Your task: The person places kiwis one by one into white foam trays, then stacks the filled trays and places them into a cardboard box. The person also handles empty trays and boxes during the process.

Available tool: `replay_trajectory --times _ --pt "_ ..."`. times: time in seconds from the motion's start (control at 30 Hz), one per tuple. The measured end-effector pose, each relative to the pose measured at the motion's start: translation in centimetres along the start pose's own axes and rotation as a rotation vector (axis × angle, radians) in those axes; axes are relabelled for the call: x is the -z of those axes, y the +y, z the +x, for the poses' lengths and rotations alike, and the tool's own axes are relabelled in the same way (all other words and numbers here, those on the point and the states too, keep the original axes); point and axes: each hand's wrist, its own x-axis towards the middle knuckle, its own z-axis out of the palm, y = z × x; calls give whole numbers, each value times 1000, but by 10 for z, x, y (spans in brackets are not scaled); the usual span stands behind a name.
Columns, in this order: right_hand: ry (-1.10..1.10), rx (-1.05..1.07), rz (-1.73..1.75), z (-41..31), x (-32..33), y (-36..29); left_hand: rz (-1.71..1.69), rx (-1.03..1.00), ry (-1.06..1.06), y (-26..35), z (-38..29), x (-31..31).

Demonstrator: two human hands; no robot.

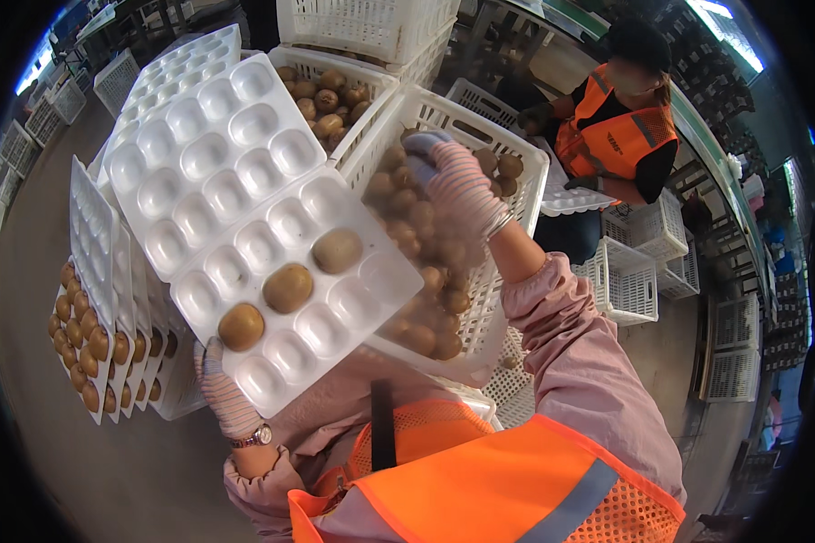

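My left hand, in a striped glove, grips the near left corner of a white hinged plastic fruit tray. The tray lies unfolded, tilted in front of me, its cups facing up. Three kiwifruits sit in one slanting row of its lower half; the upper half has bare cups. My right hand, gloved alike, is over a white slatted plastic crate of loose kiwifruits. Its fingers are bent down and slightly blurred, so whether they hold a fruit is hidden.
At left stands a stack of opened trays loaded with kiwifruits. A second kiwifruit crate is beyond the tray, near stacked crates. A co-worker in an orange vest holds another tray at right, above more crates.
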Motion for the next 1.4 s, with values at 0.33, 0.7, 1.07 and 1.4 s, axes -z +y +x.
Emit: replay_trajectory --times 0.33,0.7,1.07,1.4 --pt "-517 -221 -810 -4 -20 150 -551 393 -23 15 0 8" --pt "-352 -437 -254 20 -10 147 -916 663 23 48 13 13" --pt "-395 -687 343 3 -43 158 -890 671 48 42 11 12" --pt "-362 -684 549 -2 -56 168 -767 623 68 14 7 9"
